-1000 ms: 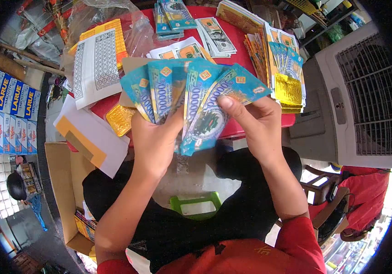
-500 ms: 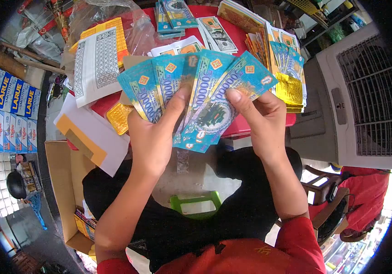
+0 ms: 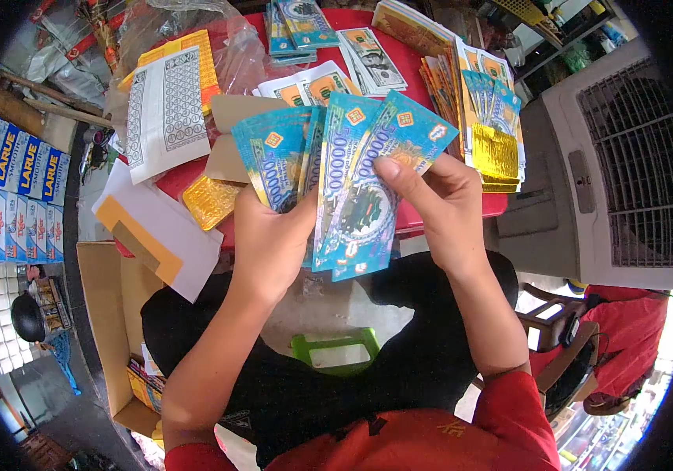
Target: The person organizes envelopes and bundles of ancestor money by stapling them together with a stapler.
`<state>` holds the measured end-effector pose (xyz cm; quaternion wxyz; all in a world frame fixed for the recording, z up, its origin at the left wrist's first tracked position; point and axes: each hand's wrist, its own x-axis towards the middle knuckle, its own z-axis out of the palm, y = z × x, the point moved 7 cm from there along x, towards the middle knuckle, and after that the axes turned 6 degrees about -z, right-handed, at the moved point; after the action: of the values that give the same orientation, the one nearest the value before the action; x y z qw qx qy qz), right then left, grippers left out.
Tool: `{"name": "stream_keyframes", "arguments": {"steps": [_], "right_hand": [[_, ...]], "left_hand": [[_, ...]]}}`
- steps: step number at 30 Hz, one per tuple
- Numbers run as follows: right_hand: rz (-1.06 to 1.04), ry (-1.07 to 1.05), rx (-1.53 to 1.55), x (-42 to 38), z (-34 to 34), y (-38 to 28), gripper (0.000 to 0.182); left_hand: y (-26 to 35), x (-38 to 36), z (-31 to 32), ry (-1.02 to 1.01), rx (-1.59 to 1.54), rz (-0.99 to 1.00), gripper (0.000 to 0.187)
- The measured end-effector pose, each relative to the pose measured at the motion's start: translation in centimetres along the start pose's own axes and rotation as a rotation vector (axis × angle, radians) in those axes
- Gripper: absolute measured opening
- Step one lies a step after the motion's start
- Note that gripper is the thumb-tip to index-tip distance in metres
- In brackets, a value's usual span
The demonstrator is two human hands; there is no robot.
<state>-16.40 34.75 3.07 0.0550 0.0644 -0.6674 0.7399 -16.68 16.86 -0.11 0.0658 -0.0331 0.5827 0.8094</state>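
Observation:
My left hand (image 3: 268, 243) is closed on a thick bunch of blue play banknotes (image 3: 273, 157), the thumb lying across them. With thumb and fingers my right hand (image 3: 448, 212) pinches two or so overlapping blue notes (image 3: 364, 208) marked with large numbers, which lie partly over the left bunch. Just past my hands, on the red table (image 3: 492, 206), are a brown cardboard piece (image 3: 236, 110), dollar-like notes (image 3: 372, 61) and a gold foil packet (image 3: 209, 201). My left fingertips are hidden behind the notes.
At the table's far side lies a stack of blue notes (image 3: 305, 23). A bundle with gold foil (image 3: 493, 153) rests at right, patterned paper (image 3: 167, 114) at left. A cardboard box (image 3: 105, 298), a green stool (image 3: 336, 345) and an air cooler (image 3: 587, 188) stand around.
The wide fan of notes has narrowed. My left hand has gathered its notes closer together and moved slightly right; the notes in my right hand have turned more upright and come slightly nearer.

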Motion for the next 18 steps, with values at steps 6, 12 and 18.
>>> {"name": "stream_keyframes", "arguments": {"steps": [6, 12, 18], "right_hand": [[0.040, -0.021, 0.006, -0.1, 0.3, -0.1, 0.022], [-0.133, 0.263, -0.157, 1.2, -3.9, -1.5, 0.025], [-0.220, 0.575, 0.133, 2.8, -9.3, -2.4, 0.025]], "left_hand": [[-0.8, -0.2, 0.5, -0.053, 0.131, -0.133, 0.026], [-0.4, 0.4, 0.0, 0.056, -0.075, -0.143, 0.032], [-1.1, 1.1, 0.0, -0.173, -0.160, -0.319, 0.035]]}}
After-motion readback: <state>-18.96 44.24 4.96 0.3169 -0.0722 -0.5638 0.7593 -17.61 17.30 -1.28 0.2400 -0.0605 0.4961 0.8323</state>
